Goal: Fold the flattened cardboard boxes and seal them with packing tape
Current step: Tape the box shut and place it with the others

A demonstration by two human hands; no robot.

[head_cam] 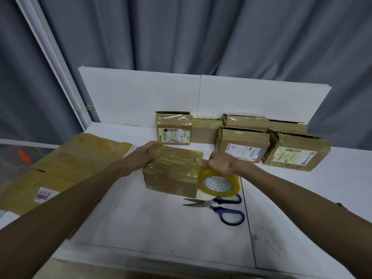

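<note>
Left grip (148,156) clasps box (173,172), right grip (219,163) — tape (218,185)

White table (153,228), viewed from its near edge. Centre: one folded box (171,178), taped on top. Right of centre, nearer the front edge: blue-handled scissors (219,208), blades pointing left. Left edge: flattened cardboard (66,170), reaching past it. Far edge, centre to right: taped boxes (243,146), clustered before upright white boards (141,97).
</note>
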